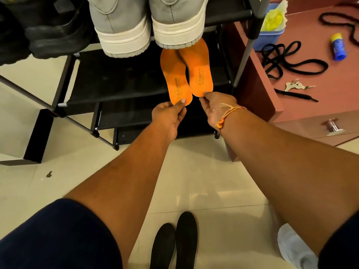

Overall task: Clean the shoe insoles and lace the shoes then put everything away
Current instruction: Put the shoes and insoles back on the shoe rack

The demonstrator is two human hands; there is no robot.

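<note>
Orange insoles pinched by both hands' fingers

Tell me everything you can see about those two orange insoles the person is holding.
The orange insoles are a matching pair, flat and foot-shaped, looking like foam, with dark print reading "AIR cushion" near the heel. They lie side by side, edges overlapping, heels toward the person, over a black shelf of the shoe rack. Their toe ends are hidden under the heels of the grey sneakers above. The left hand pinches the left insole's heel; the right hand pinches the right one's.
</note>
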